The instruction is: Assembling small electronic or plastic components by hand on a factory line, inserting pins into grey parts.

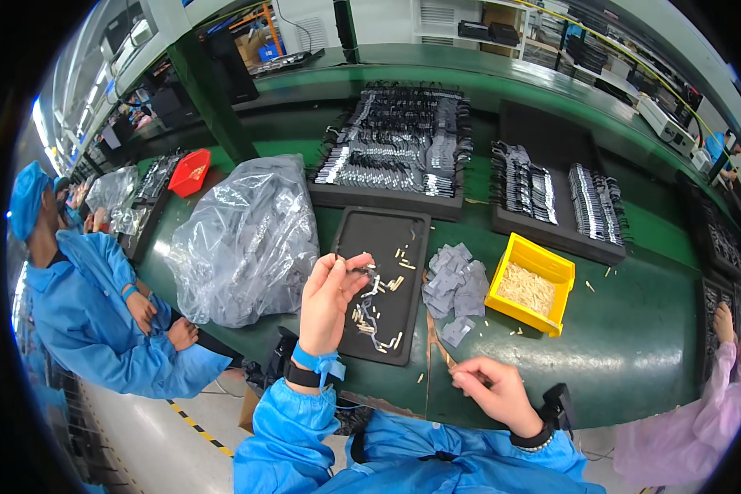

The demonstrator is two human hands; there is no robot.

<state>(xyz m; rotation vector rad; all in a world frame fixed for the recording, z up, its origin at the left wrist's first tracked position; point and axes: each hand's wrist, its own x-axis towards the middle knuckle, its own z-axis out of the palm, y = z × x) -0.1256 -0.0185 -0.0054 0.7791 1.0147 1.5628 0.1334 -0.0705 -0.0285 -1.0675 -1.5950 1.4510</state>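
My left hand (328, 298) is raised over the left side of a black tray (395, 344), thumb and fingertips drawn together. Whatever is in that pinch is too small to name. In the tray lie several small cream-coloured pieces (396, 284) and thin, curled pale strips (373, 323). My right hand (496, 393) is near the table's front edge, its thumb and forefinger closed; I cannot make out anything between them. Just beyond it lies a loose pile of flat grey pieces (455, 284). To the pile's right stands a yellow bin (553, 265) filled with more cream-coloured pieces (525, 290).
A large clear plastic bag (251, 239) of grey items is left of the tray. Black trays with rows of grey, cabled parts (395, 144) (525, 183) stand behind. A red bin (190, 172) is farther left. A blue-clad person (99, 305) sits left; pink sleeves (700, 412) show right.
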